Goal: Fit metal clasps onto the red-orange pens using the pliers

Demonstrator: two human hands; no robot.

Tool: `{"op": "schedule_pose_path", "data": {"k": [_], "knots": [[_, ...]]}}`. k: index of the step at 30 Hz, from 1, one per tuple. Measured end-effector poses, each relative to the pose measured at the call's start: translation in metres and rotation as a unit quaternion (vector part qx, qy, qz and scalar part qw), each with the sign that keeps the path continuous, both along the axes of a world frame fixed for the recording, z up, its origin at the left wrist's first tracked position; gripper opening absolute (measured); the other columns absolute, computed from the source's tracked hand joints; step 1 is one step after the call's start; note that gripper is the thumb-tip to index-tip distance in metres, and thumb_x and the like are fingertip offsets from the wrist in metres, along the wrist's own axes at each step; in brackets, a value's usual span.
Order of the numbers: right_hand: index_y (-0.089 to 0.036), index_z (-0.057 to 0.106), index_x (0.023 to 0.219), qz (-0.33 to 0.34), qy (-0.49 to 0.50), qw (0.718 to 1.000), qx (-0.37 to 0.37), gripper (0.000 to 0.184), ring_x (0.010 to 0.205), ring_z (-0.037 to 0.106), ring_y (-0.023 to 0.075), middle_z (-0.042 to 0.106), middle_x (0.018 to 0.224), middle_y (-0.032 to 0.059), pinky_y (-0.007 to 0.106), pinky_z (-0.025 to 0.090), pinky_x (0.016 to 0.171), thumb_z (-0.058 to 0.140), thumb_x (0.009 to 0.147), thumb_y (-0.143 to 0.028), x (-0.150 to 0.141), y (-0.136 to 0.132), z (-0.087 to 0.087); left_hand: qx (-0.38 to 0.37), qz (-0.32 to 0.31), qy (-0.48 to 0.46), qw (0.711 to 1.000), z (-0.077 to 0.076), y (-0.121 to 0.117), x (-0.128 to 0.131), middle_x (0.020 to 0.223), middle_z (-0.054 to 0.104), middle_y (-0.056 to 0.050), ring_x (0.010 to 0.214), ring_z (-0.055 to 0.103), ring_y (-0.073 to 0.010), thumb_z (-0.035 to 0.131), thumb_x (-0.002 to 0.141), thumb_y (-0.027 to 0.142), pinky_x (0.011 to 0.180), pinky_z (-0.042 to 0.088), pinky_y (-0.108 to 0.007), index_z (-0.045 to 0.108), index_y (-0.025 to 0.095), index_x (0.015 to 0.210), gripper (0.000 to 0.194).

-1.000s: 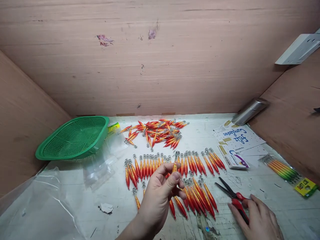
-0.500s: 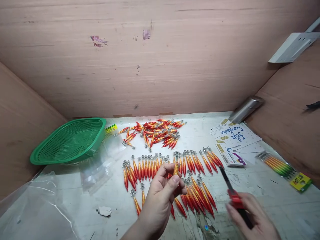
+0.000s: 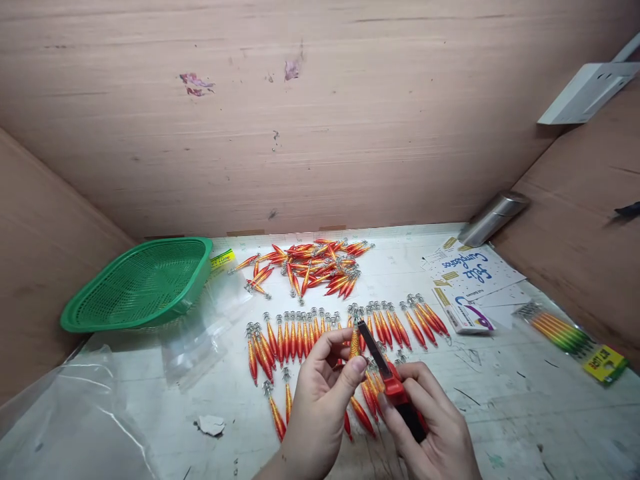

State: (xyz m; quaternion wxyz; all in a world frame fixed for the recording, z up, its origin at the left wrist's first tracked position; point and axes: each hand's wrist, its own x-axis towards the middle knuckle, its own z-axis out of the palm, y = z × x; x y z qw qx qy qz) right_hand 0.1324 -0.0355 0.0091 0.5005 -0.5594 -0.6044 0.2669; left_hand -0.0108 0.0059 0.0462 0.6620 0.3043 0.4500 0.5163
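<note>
Pinched between thumb and fingers of my left hand [image 3: 327,393] is an orange-gold squid jig [image 3: 355,343], its metal hook crown pointing away from me. My right hand [image 3: 433,423] grips a red and black utility knife [image 3: 395,390]. The knife's dark blade slants up to the left, its tip at or very near the jig just below the hooks; whether they touch I cannot tell. Around and beneath my hands lie rows of red-orange squid jigs [image 3: 295,340], some hidden by my fingers. Farther back is a loose pile of similar jigs [image 3: 320,263].
A green plastic basket [image 3: 135,280] stands at the left, with clear plastic bags [image 3: 195,333] beside it. To the right are printed cards [image 3: 463,270], a small white box [image 3: 460,313], a metal cylinder [image 3: 493,220] and a packet of green-orange lures [image 3: 570,337]. Wooden panels enclose the table.
My right hand has brought the knife leftward and up, from beside the rows to the jig in my left hand. The left hand has barely shifted and still holds the jig.
</note>
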Motion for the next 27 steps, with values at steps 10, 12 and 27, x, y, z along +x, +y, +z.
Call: {"op": "schedule_pose_path", "data": {"k": [10,12,27], "knots": [[-0.023,0.064,0.077,0.013,0.024,1.0,-0.015,0.022,0.074,0.056,0.0171,0.057,0.083,0.0038,0.025,0.046,0.065,0.055,0.094,-0.034,-0.0055,-0.0022,-0.002,0.038,0.023,0.015,0.999,-0.0062,0.0005,0.0035,0.089,0.071,-0.001,0.086,0.064,-0.0165,0.083,0.073,0.034,0.078,0.051,-0.026,0.07,0.023,0.096,0.029],[-0.023,0.064,0.077,0.013,0.032,0.999,-0.02,0.023,0.072,0.055,0.016,0.055,0.082,0.0027,0.024,0.045,0.065,0.056,0.094,-0.034,-0.0068,-0.0027,-0.0022,0.044,0.023,0.019,0.999,-0.0055,0.0001,0.0039,0.089,0.072,-0.001,0.085,0.065,-0.0164,0.082,0.074,0.033,0.079,0.051,-0.026,0.069,0.023,0.096,0.027],[-0.022,0.062,0.077,0.031,0.03,0.999,-0.032,0.019,0.074,0.056,0.0156,0.055,0.084,0.0022,0.023,0.045,0.065,0.057,0.093,-0.031,-0.0093,-0.0047,-0.0071,0.072,0.021,0.058,0.996,-0.0077,-0.0065,0.0019,0.093,0.073,-0.003,0.084,0.065,-0.016,0.076,0.081,0.028,0.079,0.051,-0.026,0.068,0.024,0.1,0.021]]}}
